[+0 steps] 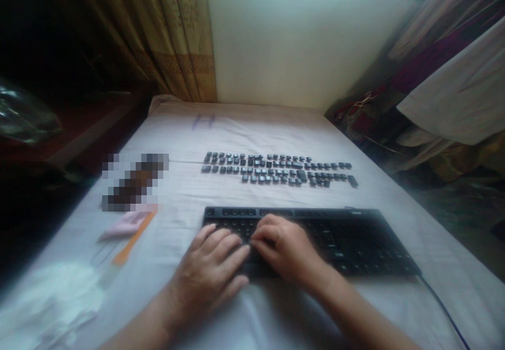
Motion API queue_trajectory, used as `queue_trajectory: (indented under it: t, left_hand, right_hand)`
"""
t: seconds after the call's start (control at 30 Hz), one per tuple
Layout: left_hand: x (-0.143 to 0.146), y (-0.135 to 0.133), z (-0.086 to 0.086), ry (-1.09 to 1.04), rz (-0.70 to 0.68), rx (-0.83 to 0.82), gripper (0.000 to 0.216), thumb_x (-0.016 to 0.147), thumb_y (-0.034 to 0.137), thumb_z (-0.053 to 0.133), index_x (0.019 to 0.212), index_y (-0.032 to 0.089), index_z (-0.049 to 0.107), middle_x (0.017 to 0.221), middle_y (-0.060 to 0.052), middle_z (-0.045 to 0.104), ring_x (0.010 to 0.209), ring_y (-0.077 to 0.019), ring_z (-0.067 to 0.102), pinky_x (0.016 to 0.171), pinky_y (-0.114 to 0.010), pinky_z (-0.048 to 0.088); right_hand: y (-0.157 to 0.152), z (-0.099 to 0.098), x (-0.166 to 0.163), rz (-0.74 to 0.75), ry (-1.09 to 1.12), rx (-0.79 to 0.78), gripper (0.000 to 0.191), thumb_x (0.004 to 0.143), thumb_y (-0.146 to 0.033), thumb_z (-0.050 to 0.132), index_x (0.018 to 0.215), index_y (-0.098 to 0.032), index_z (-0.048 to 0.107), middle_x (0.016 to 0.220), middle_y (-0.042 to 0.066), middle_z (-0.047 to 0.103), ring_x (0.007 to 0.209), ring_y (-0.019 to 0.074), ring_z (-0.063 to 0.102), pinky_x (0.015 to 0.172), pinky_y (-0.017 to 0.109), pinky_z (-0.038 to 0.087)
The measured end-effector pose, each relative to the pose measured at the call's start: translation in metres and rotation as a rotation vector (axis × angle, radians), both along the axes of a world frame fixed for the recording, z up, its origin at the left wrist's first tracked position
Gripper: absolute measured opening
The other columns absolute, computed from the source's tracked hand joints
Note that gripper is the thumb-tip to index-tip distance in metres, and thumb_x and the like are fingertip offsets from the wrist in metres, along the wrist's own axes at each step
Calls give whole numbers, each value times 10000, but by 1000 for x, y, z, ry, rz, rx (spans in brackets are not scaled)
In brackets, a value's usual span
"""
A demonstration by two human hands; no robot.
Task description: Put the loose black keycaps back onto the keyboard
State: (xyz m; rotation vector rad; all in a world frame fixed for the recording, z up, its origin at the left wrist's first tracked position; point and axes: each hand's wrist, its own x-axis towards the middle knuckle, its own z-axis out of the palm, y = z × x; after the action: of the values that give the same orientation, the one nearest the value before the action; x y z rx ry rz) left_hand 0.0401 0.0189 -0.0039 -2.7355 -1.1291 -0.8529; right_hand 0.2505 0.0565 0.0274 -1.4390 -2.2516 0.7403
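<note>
A black keyboard (347, 239) lies on the white sheet in front of me, with most of its keycaps off. Several loose keycaps (276, 169) are laid out in three rows beyond it. My left hand (211, 273) rests flat on the keyboard's left end, fingers stretched out. My right hand (282, 247) is beside it over the left part of the keyboard, fingers curled and pinched together at the tips on something I cannot make out.
A pink cloth (126, 225) and an orange strip (132, 242) lie left of the keyboard, with a blurred dark object (134, 181) behind them. White crumpled material (51, 297) sits at front left. The keyboard cable (442, 308) runs off to the front right. Curtains hang behind.
</note>
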Motion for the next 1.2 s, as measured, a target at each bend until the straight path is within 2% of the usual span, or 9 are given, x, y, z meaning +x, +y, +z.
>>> queue_trajectory:
  t: [0.2, 0.3, 0.47, 0.63, 0.7, 0.83, 1.0, 1.1, 1.2]
  left_hand:
    - [-1, 1, 4, 10, -1, 19, 278, 962, 320, 531, 1179, 246, 687, 1139, -35, 697, 1140, -218, 569, 1140, -384, 264]
    - [-2, 3, 8, 32, -14, 39, 271, 953, 301, 542, 1176, 244, 685, 1127, -35, 697, 1125, -213, 574, 1131, -377, 276]
    - [-4, 5, 11, 38, -37, 72, 334, 931, 408, 600, 1202, 225, 667, 1136, -50, 682, 1117, -224, 574, 1115, -382, 316]
    - [-4, 4, 2, 38, -8, 101, 368, 901, 421, 626, 1225, 246, 642, 1151, -46, 671, 1115, -223, 582, 1085, -392, 376]
    - [-3, 3, -4, -52, -9, 174, 327, 915, 430, 587, 1172, 244, 667, 1108, -38, 682, 1092, -214, 594, 1100, -387, 365]
    - [-9, 0, -11, -125, 38, 160, 296, 929, 441, 567, 1129, 260, 690, 1121, -16, 701, 1125, -205, 592, 1154, -366, 308]
    - [-24, 5, -21, -105, 60, 209, 315, 919, 461, 560, 1112, 255, 699, 1092, -10, 710, 1102, -195, 604, 1171, -347, 287]
    - [-28, 10, -28, -171, 22, 313, 328, 923, 457, 503, 1087, 252, 700, 1032, -18, 709, 1052, -196, 615, 1165, -358, 294]
    - [-32, 9, -26, -165, 14, 241, 328, 901, 355, 489, 1152, 243, 667, 1048, -43, 702, 1059, -217, 619, 1114, -403, 375]
  right_hand:
    - [3, 2, 5, 33, 100, -22, 153, 854, -131, 640, 764, -203, 740, 858, 29, 721, 789, 150, 679, 747, 241, 512]
    - [11, 4, 16, 33, 165, 37, 167, 884, -151, 601, 793, -193, 735, 863, 42, 721, 795, 151, 684, 765, 244, 520]
    - [31, 2, 50, -221, -128, 192, 204, 886, -230, 601, 1018, -176, 746, 1054, 123, 735, 1019, 281, 668, 912, 417, 498]
    - [39, -2, 69, -202, -238, 33, 272, 948, -284, 517, 1009, -184, 763, 1032, 112, 753, 979, 255, 684, 894, 377, 489]
    - [38, -1, 65, -195, -234, 5, 284, 956, -286, 504, 997, -190, 768, 1024, 103, 753, 973, 246, 683, 889, 360, 480]
    - [35, 4, 50, -189, -193, -41, 264, 948, -262, 523, 979, -185, 774, 1008, 97, 745, 979, 236, 676, 885, 328, 475]
    - [37, 10, 32, -156, -195, -58, 241, 945, -255, 550, 919, -198, 783, 980, 78, 754, 944, 216, 683, 839, 295, 482]
    - [49, 14, 25, -139, -279, -13, 233, 933, -265, 579, 846, -217, 789, 904, 55, 766, 845, 199, 696, 761, 281, 489]
    - [70, 14, 16, -168, -328, 78, 190, 918, -251, 601, 907, -231, 790, 963, 50, 766, 898, 204, 694, 801, 289, 487]
